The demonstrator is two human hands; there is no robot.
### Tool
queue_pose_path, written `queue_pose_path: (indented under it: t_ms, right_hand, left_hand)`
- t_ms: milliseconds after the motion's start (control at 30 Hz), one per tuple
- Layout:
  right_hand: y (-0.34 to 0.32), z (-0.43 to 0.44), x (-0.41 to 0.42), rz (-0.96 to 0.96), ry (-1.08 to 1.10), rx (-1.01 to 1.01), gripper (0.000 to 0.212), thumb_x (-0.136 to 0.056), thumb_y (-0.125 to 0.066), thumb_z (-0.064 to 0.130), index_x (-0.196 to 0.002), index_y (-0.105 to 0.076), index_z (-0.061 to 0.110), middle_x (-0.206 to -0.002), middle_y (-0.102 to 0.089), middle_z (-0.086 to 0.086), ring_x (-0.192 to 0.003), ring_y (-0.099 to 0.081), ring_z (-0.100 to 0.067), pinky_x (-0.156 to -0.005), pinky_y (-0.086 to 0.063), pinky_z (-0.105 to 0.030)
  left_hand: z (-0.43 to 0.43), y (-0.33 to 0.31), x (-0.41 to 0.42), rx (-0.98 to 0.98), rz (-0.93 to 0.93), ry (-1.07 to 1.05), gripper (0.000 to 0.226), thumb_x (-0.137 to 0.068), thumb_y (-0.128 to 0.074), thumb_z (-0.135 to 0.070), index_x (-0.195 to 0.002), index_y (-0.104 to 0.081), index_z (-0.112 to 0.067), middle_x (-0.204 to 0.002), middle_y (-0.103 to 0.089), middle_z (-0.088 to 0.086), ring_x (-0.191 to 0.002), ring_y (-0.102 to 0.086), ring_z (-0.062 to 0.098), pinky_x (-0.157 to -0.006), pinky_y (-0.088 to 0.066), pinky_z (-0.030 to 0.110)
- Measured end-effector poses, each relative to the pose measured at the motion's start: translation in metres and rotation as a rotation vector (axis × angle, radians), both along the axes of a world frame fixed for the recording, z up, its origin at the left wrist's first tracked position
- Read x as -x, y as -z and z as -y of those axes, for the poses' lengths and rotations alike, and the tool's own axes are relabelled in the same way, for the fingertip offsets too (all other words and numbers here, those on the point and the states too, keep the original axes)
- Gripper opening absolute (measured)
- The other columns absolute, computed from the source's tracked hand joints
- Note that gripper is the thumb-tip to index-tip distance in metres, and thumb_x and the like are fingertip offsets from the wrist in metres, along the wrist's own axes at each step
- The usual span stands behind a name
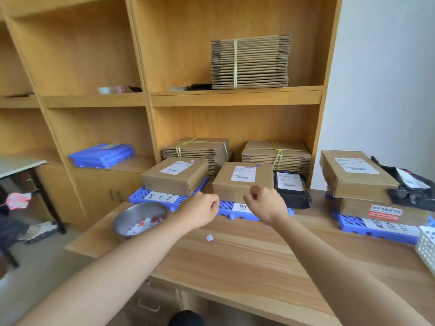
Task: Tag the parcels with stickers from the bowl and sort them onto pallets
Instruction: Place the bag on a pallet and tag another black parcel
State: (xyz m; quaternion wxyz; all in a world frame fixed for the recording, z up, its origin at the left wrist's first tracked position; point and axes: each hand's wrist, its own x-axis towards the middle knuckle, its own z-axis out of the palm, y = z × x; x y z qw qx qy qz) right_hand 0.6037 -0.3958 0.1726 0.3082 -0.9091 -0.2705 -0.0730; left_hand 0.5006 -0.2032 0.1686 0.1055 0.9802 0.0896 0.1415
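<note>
head | left hand and right hand curled just near of middle parcel on blue pallet, can't tell if pinching anything | bowl near left on tabletop | stickers inside look light, flimsy, probably best pinched by a corner

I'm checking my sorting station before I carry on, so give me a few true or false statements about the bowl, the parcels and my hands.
1. The bowl sits left of both hands. True.
2. The black bag lies on the top shelf. False: it lies right beside the middle box.
3. The left hand and right hand both have curled fingers. True.
4. The right pallet is bare. False: it carries stacked boxes.
5. A small white scrap lies on the desk. True.
</note>
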Motion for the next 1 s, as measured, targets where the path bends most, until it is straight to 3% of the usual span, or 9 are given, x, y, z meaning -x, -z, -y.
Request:
queue_pose_path:
  t_ms: [133,333,433,667,767,833,933,1000]
  right_hand:
    - [0.015,-0.095,0.053,0.01,-0.184,-0.012,0.035,-0.088,-0.049,0.034,-0.06,-0.038,0.016,-0.067,-0.055,-0.01,-0.077,-0.055,-0.04,-0.058,-0.033,-0.033]
    - [0.05,-0.22,0.152,0.046,-0.503,0.016,0.028,-0.092,-0.053,0.034,-0.068,-0.047,0.02,-0.082,-0.069,-0.016,-0.086,-0.063,-0.037,-0.061,-0.036,-0.034]
    - [0.076,-0.258,0.199,0.067,-0.656,0.076,0.03,-0.092,-0.051,0.041,-0.072,-0.055,0.018,-0.083,-0.07,-0.015,-0.083,-0.064,-0.036,-0.062,-0.039,-0.034]
    - [0.154,-0.311,0.271,0.015,-0.917,0.3,0.029,-0.094,-0.044,0.035,-0.081,-0.062,0.016,-0.082,-0.068,-0.008,-0.08,-0.066,-0.03,-0.071,-0.05,-0.034]
    - [0.184,-0.324,0.285,-0.026,-0.98,0.368,0.025,-0.095,-0.046,0.033,-0.085,-0.058,0.014,-0.079,-0.063,-0.008,-0.081,-0.063,-0.035,-0.067,-0.047,-0.035]
    - [0.199,-0.331,0.292,-0.045,-1.017,0.396,0.021,-0.096,-0.046,0.031,-0.086,-0.054,0.015,-0.076,-0.054,-0.003,-0.08,-0.061,-0.036,-0.064,-0.044,-0.034]
    - [0.221,-0.339,0.3,-0.065,-1.065,0.433,0.019,-0.098,-0.043,0.029,-0.087,-0.052,0.016,-0.081,-0.055,0.0,-0.075,-0.058,-0.03,-0.062,-0.042,-0.032]
    - [0.234,-0.341,0.302,-0.085,-1.093,0.464,0.017,-0.099,-0.042,0.027,-0.088,-0.052,0.02,-0.087,-0.058,-0.001,-0.074,-0.058,-0.026,-0.062,-0.046,-0.032]
  left_hand:
    - [-0.075,0.017,0.069,0.025,-0.042,-0.136,0.014,-0.087,-0.047,-0.024,-0.083,-0.061,-0.027,-0.084,-0.067,-0.004,-0.082,-0.061,0.023,-0.072,-0.055,0.04]
    - [-0.166,0.051,0.182,0.077,-0.074,-0.336,0.017,-0.088,-0.05,-0.018,-0.079,-0.064,-0.022,-0.074,-0.065,0.002,-0.082,-0.056,0.025,-0.065,-0.041,0.033]
    - [-0.197,0.078,0.231,0.106,-0.114,-0.416,0.016,-0.086,-0.05,-0.023,-0.072,-0.059,-0.023,-0.072,-0.065,0.001,-0.08,-0.063,0.027,-0.065,-0.049,0.038]
    - [-0.233,0.159,0.314,0.143,-0.295,-0.566,0.024,-0.092,-0.045,-0.02,-0.096,-0.066,-0.029,-0.095,-0.068,0.006,-0.087,-0.064,0.032,-0.073,-0.053,0.038]
    - [-0.242,0.188,0.338,0.148,-0.346,-0.59,0.025,-0.094,-0.046,-0.018,-0.098,-0.068,-0.028,-0.096,-0.07,0.001,-0.089,-0.065,0.027,-0.07,-0.051,0.033]
    - [-0.248,0.205,0.35,0.171,-0.376,-0.617,0.026,-0.093,-0.045,-0.016,-0.096,-0.069,-0.028,-0.092,-0.071,-0.003,-0.084,-0.065,0.024,-0.071,-0.054,0.035]
    - [-0.26,0.238,0.366,0.241,-0.394,-0.692,0.026,-0.096,-0.042,-0.016,-0.092,-0.065,-0.026,-0.086,-0.068,-0.002,-0.079,-0.065,0.024,-0.068,-0.055,0.038]
    - [-0.267,0.259,0.373,0.286,-0.386,-0.739,0.024,-0.099,-0.043,-0.02,-0.104,-0.066,-0.023,-0.098,-0.07,0.001,-0.086,-0.066,0.024,-0.073,-0.056,0.039]
